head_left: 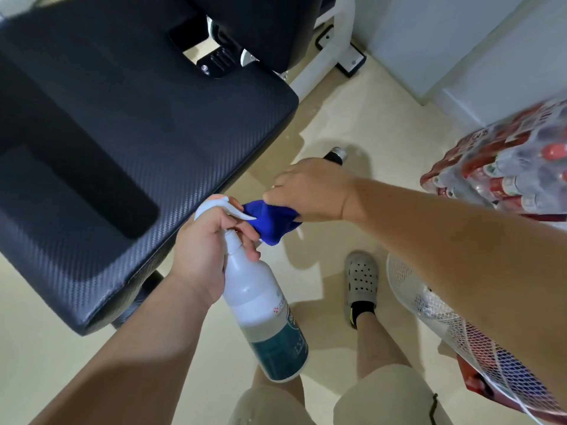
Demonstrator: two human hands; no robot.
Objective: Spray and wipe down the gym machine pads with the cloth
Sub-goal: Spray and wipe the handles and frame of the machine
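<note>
Left hand [211,250] grips the white spray bottle [264,305] at its neck, fingers by the trigger. Right hand [310,191] clenches the bunched blue cloth [271,223] against the nozzle, beside the black seat pad [122,118]. Risk 1: spray fired here likely wets the hand or the floor [337,118], a slip hazard. Risk 2: a balled cloth may wipe unevenly.

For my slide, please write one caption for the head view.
Beside the black seat pad, the left hand holds a white spray bottle while the right hand grips a blue cloth.
</note>
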